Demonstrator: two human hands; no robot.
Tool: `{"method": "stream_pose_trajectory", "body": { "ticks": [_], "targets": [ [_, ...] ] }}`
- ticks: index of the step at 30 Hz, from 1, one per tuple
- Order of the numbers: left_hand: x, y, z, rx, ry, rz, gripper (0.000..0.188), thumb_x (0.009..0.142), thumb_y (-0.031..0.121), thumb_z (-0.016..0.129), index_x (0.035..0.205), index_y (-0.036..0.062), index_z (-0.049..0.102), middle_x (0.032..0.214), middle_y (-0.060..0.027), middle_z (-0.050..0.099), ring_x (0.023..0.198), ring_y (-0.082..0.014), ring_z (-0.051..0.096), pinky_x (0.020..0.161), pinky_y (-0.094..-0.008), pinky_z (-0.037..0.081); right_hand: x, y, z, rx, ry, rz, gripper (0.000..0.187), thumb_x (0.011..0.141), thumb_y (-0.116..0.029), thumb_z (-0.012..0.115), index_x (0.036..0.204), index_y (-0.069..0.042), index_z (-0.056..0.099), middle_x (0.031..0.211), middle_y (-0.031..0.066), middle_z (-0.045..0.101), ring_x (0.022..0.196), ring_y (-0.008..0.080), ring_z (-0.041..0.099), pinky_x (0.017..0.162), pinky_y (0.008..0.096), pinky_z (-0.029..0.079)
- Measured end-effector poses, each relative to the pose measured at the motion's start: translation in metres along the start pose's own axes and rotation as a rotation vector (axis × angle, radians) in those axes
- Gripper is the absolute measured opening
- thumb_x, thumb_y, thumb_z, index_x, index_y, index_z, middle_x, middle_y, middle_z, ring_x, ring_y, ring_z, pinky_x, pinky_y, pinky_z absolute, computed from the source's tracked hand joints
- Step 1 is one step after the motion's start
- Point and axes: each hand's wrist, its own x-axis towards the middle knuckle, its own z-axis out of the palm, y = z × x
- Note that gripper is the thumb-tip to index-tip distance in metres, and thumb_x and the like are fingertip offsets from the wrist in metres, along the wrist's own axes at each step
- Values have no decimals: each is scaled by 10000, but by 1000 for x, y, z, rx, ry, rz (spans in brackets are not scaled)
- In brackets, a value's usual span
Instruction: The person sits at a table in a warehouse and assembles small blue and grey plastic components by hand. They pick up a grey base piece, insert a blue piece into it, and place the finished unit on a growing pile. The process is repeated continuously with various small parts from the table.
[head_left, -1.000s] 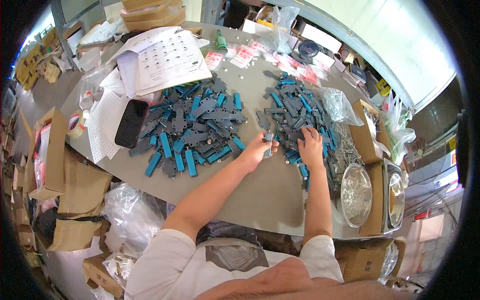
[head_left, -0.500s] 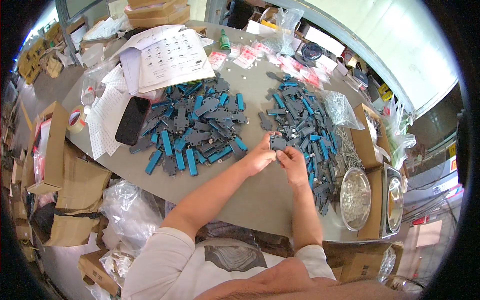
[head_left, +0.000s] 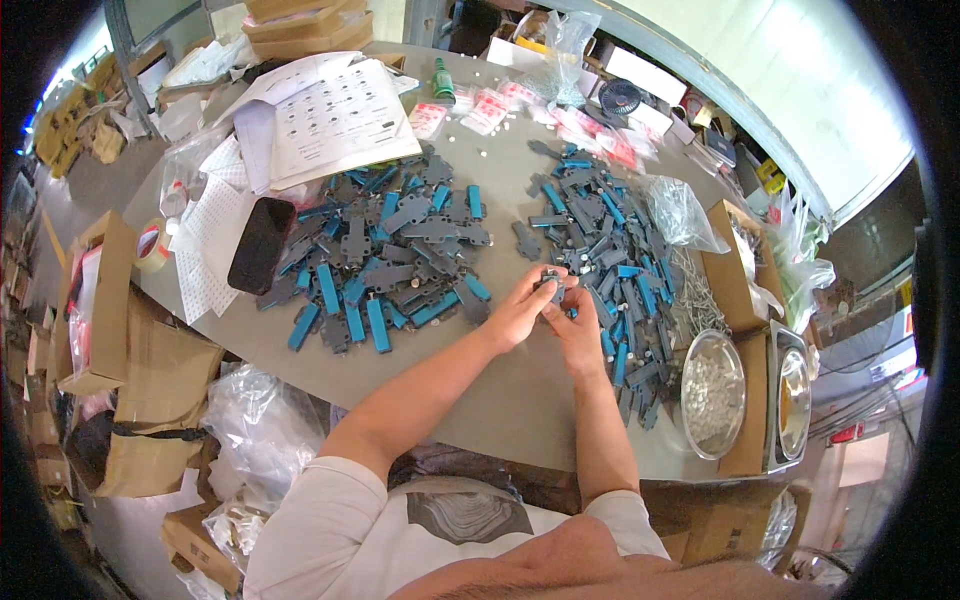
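Observation:
My left hand is closed around a small dark grey plastic part, its thumb across the part. My right hand meets it from the right, fingers bent against the part; anything small between those fingertips is hidden. Both hands are above the table, in the gap between two heaps of similar parts. The left heap mixes flat grey pieces with blue-faced ones. To the right, a long heap of grey and blue parts runs down beside my right hand.
A steel bowl of small white pieces stands at the table's right edge, below thin metal pieces and an open cardboard box. A black phone, paper sheets and a tape roll lie left. A green bottle stands far back.
The grey part has been turned, so its flat face no longer shows. My right hand has shifted slightly left, closer to my left hand and the part.

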Motion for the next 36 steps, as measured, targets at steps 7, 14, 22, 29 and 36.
{"method": "stream_pose_trajectory", "body": {
  "ticks": [7,14,22,29,36],
  "targets": [
    [3,6,-5,-199,54,61,309,1001,287,466,1189,43,468,1356,-194,480,1275,-322,457,1047,-431,379,-10,-30,16,-368,-89,18,326,917,-283,618,827,27,569,659,135,577,597,264,569,556,366,443],
    [1,9,-10,-147,-77,-86,399,986,357,486,1235,49,536,1308,-154,536,1204,-244,508,1017,-393,398,-13,-43,20,-519,11,-252,348,911,-266,608,750,35,546,721,240,569,677,436,557,587,456,438],
    [2,60,-29,140,489,-201,417,977,458,465,1067,75,603,895,-9,582,782,-107,588,625,-226,488,4,-35,-30,-971,162,-357,286,746,-216,751,945,-72,605,955,119,598,906,354,566,763,444,466],
    [10,62,-41,-147,392,157,310,939,236,587,1162,22,563,1105,-112,642,933,-174,613,840,-306,499,10,-20,-47,-1215,162,-246,288,753,-109,696,1018,-100,583,992,108,590,953,331,572,771,458,465],
    [47,19,-42,1982,39,250,373,879,88,533,1251,61,548,1274,-127,575,1228,-298,515,960,-423,448,13,-14,-45,-1120,249,-327,194,823,-96,617,1013,-77,585,978,126,604,919,348,572,753,465,459]
  ]
}}
